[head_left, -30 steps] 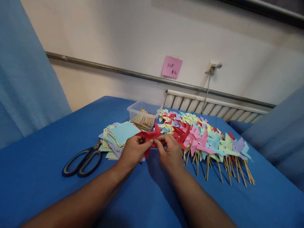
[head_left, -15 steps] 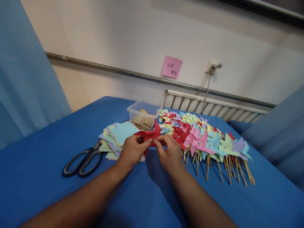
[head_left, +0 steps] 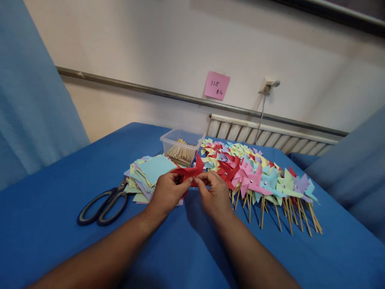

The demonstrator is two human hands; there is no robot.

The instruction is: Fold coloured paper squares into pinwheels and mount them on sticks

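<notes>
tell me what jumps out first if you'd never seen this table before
The eye goes to the two hands, left hand and right hand, pinching a red paper pinwheel between them at the centre of the blue table. To their right lies a big spread of finished pinwheels in many colours on wooden sticks. To the left sit a stack of paper squares and black scissors.
</notes>
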